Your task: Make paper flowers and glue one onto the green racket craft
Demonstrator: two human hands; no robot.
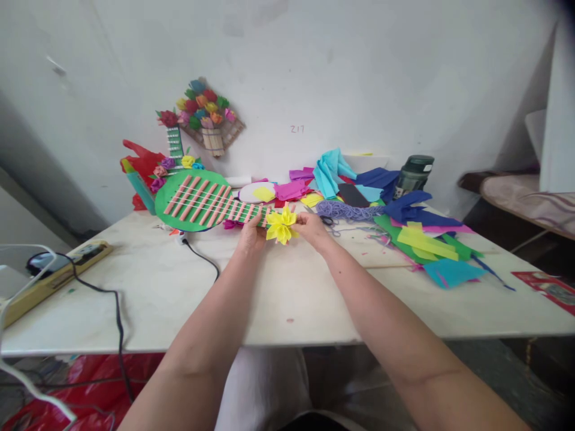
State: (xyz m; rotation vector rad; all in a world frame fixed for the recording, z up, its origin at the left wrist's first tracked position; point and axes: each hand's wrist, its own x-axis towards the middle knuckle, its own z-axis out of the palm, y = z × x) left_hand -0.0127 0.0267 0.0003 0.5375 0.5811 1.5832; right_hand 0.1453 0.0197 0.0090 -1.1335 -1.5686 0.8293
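Observation:
A yellow paper flower (281, 225) sits at the near end of a green card shape (197, 200) covered with pink sticks and white strings. My left hand (251, 234) is closed on the green shape's narrow end, right beside the flower. My right hand (311, 226) pinches the flower from the right side. Both hands rest on the white table (287, 299), far from my body. Small paper flowers (167, 167) decorate the far left end of the green shape.
Loose coloured paper pieces (417, 239) and purple yarn (348, 211) cover the table's right side, with a dark green flask (412, 175) behind. A paper-flower craft (206, 117) leans on the wall. A black cable (117, 311) and a power strip (58, 272) lie at left.

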